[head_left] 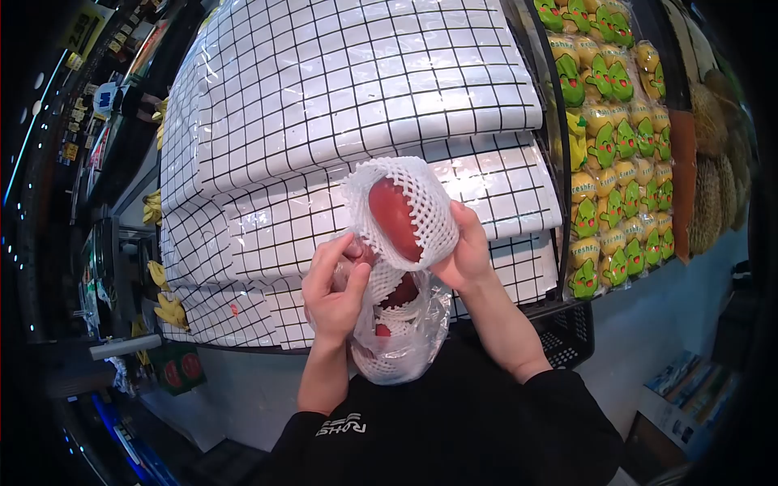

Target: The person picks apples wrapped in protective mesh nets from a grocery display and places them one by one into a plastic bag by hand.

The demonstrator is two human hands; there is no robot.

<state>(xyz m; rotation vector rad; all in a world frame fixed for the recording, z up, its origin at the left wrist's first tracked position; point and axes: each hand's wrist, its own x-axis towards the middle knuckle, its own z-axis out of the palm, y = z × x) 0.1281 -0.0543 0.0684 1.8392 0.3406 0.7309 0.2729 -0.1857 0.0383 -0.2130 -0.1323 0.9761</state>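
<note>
A red fruit (395, 215) sits inside a white foam net sleeve (435, 212) near the middle of the view. My right hand (466, 251) grips the sleeve from its right side, thumb up along the edge. Below it hangs a clear plastic bag (401, 356) holding more red fruit in white foam nets. My left hand (335, 283) has its fingers curled on the bag's upper left edge, just left of the netted fruit.
A white sheet with a black grid (356, 89) covers the stepped display. Packed yellow fruit in printed bags (620, 178) fills the right shelf. Bananas (170, 310) lie at the left edge. A black basket (567, 334) is below right.
</note>
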